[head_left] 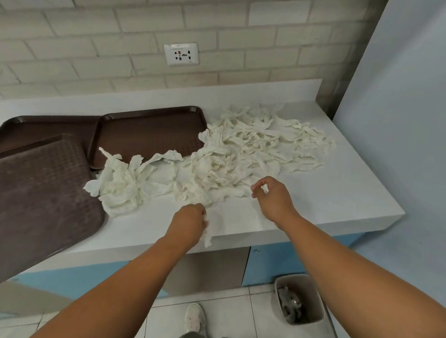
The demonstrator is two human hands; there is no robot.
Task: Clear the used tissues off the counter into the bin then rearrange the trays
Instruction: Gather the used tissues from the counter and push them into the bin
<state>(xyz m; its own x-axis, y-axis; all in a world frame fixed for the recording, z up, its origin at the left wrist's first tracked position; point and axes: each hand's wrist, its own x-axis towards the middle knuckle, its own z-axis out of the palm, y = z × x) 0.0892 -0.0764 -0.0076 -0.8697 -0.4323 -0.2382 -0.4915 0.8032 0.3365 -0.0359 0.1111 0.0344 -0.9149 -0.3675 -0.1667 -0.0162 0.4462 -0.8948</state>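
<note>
White worktop point(318, 199) runs along a pale brick wall point(94, 33) and carries a wide spread of used tissues point(256, 144), crumpled and twisted into strips. The spread reaches from the far right part of the surface down to its middle front, with a separate bunch further left whose far strips lie over the near rim of a tray.

The left grip point(188, 218) is curled tight round the near end of that spread, and one strip hangs from it past the front edge. The right grip point(272, 194) is closed narrowly, pinching a small tissue scrap point(264, 188) just beside the heap's near right edge.

Three brown trays sit on the left: the back right tray point(151, 131), the back left tray point(38, 128) touching it, and the near tray point(34, 197), lying partly over the back left one and overhanging the front edge.

A grey bin point(300, 299) stands on the tiled floor point(234, 324) below the right arm, with crumpled material inside. A power socket point(181, 54) sits on the wall above the trays.
</note>
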